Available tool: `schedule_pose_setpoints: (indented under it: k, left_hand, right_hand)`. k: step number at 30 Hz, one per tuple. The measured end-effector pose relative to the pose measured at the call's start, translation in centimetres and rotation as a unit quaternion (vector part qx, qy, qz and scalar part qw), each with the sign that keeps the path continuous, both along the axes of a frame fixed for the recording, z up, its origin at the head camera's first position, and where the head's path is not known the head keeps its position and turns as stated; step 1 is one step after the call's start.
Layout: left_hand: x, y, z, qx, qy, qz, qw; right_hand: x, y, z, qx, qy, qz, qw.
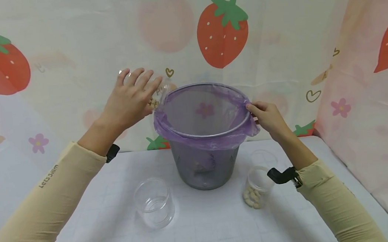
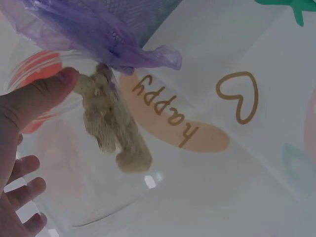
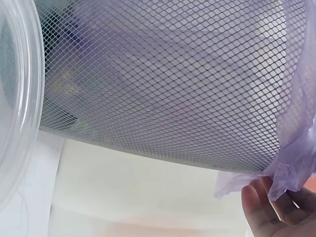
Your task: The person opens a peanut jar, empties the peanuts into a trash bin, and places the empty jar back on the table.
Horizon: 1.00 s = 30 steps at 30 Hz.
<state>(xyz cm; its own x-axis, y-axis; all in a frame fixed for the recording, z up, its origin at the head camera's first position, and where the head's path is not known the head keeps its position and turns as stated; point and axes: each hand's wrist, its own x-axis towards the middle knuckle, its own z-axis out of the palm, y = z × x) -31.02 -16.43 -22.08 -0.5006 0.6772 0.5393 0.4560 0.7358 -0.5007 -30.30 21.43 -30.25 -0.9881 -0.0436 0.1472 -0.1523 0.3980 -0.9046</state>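
My left hand [image 1: 129, 97] holds a clear plastic jar [image 1: 164, 95] tipped on its side, its mouth at the bin's left rim. Small beige nut-like pieces [image 2: 111, 116] lie along its lower side toward the mouth. The thumb lies along the jar near its mouth, the other fingers on the far side. A grey mesh bin [image 1: 205, 168] stands upright, lined with a purple plastic bag [image 1: 208, 142] folded over its rim. At the right rim, my right hand [image 1: 268, 116] pinches the bag's edge; in the right wrist view its fingertips [image 3: 251, 197] are against the purple film.
An open clear jar [image 1: 155, 208] stands front left of the bin. To the right, another clear jar [image 1: 259, 180] holds several beige pieces, with a clear round lid [image 1: 263, 156] behind it. A strawberry-print cloth [image 1: 281, 26] hangs behind the white table [image 1: 214, 227].
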Motion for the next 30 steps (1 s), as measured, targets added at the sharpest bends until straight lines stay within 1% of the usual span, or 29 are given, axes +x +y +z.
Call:
schedule_pose_setpoints:
  k: [3,6,8,9,13,14,16,19,21,23,28,30]
  left_hand:
    - [-0.08,0.09,0.18,0.017,-0.014,0.007,0.9997]
    - [-0.11,0.20,0.30,0.032,-0.035,0.016,0.9988]
    - [-0.13,0.26,0.27,0.035,-0.040,0.016,0.9985]
    - [-0.14,0.28,0.23,0.033,-0.036,0.013,0.9987]
    - [-0.12,0.21,0.08,0.008,-0.003,-0.006,0.9999]
    - [-0.09,0.20,0.07,0.006,0.001,-0.010,0.9999]
    - [-0.04,0.18,0.07,0.007,-0.005,-0.012,0.9999]
    - [0.04,0.28,0.03,0.027,-0.032,-0.008,0.9991]
    - [0.08,0.35,-0.06,0.035,-0.039,-0.006,0.9986]
    - [0.08,0.43,-0.20,0.039,-0.036,-0.006,0.9986]
    - [0.10,0.40,-0.55,0.037,-0.011,-0.006,0.9993]
    - [0.19,0.36,-0.64,0.040,-0.013,-0.005,0.9991]
  right_hand:
    - [-0.02,-0.05,0.05,-0.004,-0.003,0.002,1.0000]
    - [-0.01,-0.16,0.06,-0.008,-0.006,0.005,0.9999]
    - [-0.01,-0.21,0.04,-0.009,-0.008,0.006,0.9999]
    - [-0.01,-0.22,0.02,-0.008,-0.009,0.006,0.9999]
    - [0.00,-0.27,0.01,-0.006,-0.009,0.004,0.9999]
    - [0.00,-0.30,0.01,-0.007,-0.009,0.004,0.9999]
    - [-0.01,-0.35,0.05,-0.008,-0.008,0.003,0.9999]
    - [-0.03,-0.44,0.15,-0.008,-0.008,0.002,0.9999]
    - [-0.05,-0.50,0.20,-0.008,-0.008,0.002,0.9999]
    - [-0.06,-0.53,0.24,-0.007,-0.009,0.001,0.9999]
    - [-0.09,-0.53,0.15,-0.010,-0.010,0.002,0.9999]
    - [-0.10,-0.54,0.06,-0.012,-0.012,0.004,0.9999]
